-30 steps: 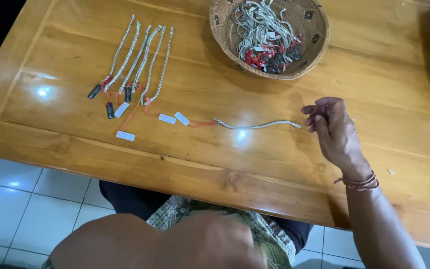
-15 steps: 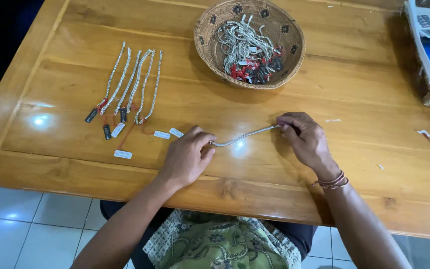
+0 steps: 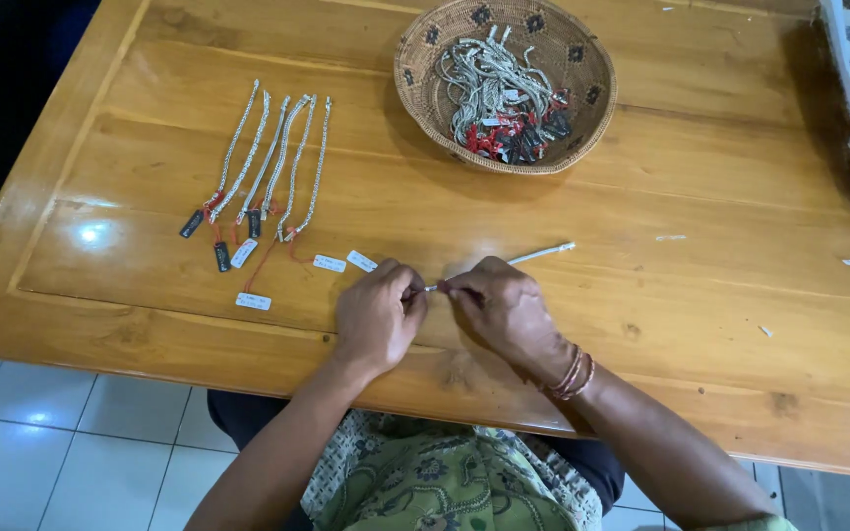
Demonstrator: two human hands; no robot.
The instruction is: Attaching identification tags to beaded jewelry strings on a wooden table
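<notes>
The two hands meet near the front edge of the table [image 3: 641, 324]. The left hand [image 3: 376, 315] and the right hand [image 3: 504, 310] both pinch one end of a silver chain [image 3: 541, 254]. The fingers are pressed close together on it, with only a tiny gap between the two hands. It looks like they hold it this tight because the end piece is so small.

The rest of the chain pokes out past the right hand, up and to the right of the pinch. Its far end rests on the wood or just above it; I cannot tell which. The right wrist wears red string bands [image 3: 573, 372].

Just left of the pinch lie two small white tags [image 3: 344, 262]. They are tied with red string to a row of chains [image 3: 273, 157] further up and to the left. Those chains lie straight, side by side, with their tags all at the near end. That way each one is easy to see and count, I think.

Well above the pinch sits a woven basket [image 3: 425, 98]. It holds a tangled heap of more silver chains with red and black tags, likely kept there so they stay in one place.
</notes>
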